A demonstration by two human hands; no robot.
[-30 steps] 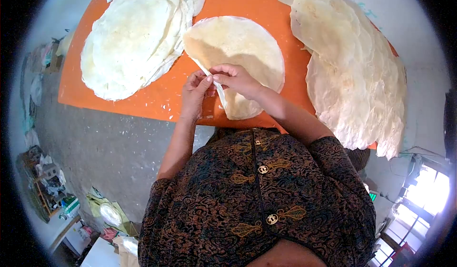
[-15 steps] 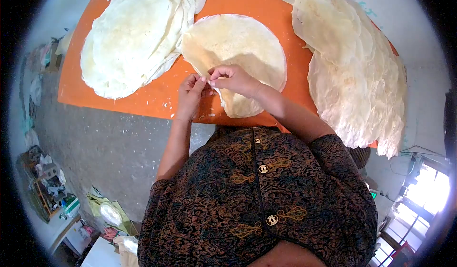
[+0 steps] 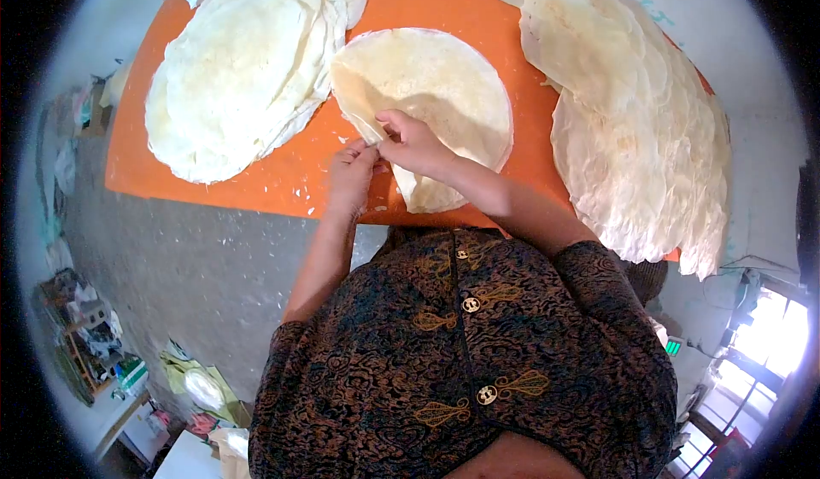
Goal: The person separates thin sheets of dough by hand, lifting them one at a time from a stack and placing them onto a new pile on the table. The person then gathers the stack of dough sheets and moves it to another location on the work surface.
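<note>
A thin, round, pale sheet [image 3: 444, 86] lies on the orange table [image 3: 282, 180] in front of me, its left edge lifted. My left hand [image 3: 352, 176] pinches that edge at the lower left. Close beside it, my right hand [image 3: 412, 144] has its fingers closed on the same edge, over the sheet. The two hands nearly touch. What lies between the fingertips is too small to make out beyond the sheet's edge.
On the left of the table is a pile of similar round sheets [image 3: 231, 78]. Overlapping sheets [image 3: 632, 129] are spread along the right side. Small white flakes dot the table and the grey floor [image 3: 196, 248]. A bright window [image 3: 769, 334] is at the lower right.
My left hand has turned and shifted slightly right, closer under my right hand. More of the sheet's left edge is folded up between them.
</note>
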